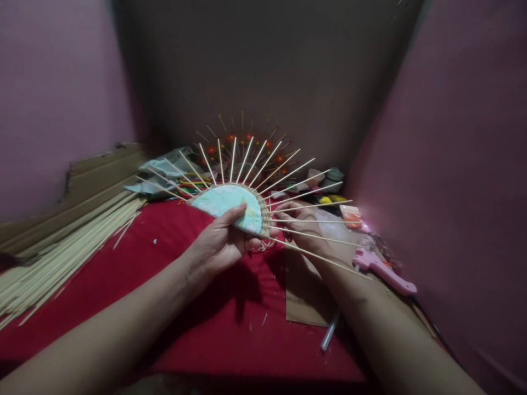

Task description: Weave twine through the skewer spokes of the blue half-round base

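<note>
My left hand (220,241) grips a pale blue-green disc (230,206) from below, thumb on its face. Several thin wooden skewers (288,175) fan out from the disc's rim, and a band of tan woven cord (264,219) runs along that rim. Behind the skewers on the right, my right hand (302,222) has its fingers among the spokes at the woven edge; what it pinches is hidden. Both hands hover over a red cloth (173,285).
A big bundle of long bamboo sticks (61,247) lies at left beside cardboard (102,170). A pink glue gun (385,269) and a brown card sheet (304,296) lie at right. Another spoked piece with red flowers (247,140) stands at the back among coloured clutter.
</note>
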A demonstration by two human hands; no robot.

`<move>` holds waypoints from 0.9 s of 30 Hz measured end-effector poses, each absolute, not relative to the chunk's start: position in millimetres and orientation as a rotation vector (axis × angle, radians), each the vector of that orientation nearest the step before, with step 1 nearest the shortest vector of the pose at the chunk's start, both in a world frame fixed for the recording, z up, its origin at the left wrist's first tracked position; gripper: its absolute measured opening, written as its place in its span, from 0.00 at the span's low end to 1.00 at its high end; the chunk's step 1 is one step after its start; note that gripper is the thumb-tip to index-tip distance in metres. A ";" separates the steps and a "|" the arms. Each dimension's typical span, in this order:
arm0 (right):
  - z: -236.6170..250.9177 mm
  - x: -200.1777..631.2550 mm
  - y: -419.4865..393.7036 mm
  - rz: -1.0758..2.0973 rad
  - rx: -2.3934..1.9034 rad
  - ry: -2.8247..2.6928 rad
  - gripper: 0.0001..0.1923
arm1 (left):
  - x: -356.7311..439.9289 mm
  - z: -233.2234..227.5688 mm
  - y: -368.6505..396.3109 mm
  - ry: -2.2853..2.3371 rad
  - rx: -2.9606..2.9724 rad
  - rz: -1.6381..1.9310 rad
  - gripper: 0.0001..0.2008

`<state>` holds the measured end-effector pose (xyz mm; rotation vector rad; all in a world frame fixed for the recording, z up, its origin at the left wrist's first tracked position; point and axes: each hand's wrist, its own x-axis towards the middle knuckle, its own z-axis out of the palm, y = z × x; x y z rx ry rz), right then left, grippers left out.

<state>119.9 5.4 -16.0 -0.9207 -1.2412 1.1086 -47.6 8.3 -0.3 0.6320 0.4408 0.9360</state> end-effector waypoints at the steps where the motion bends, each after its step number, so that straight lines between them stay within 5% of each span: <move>1: -15.0 120.2 5.0 1.073 -0.938 -1.266 0.08 | -47.3 -0.1 8.9 0.451 0.625 0.948 0.08; 27: -18.7 159.5 24.8 0.366 -1.134 -1.178 0.10 | -55.8 3.6 21.1 0.594 0.548 1.050 0.11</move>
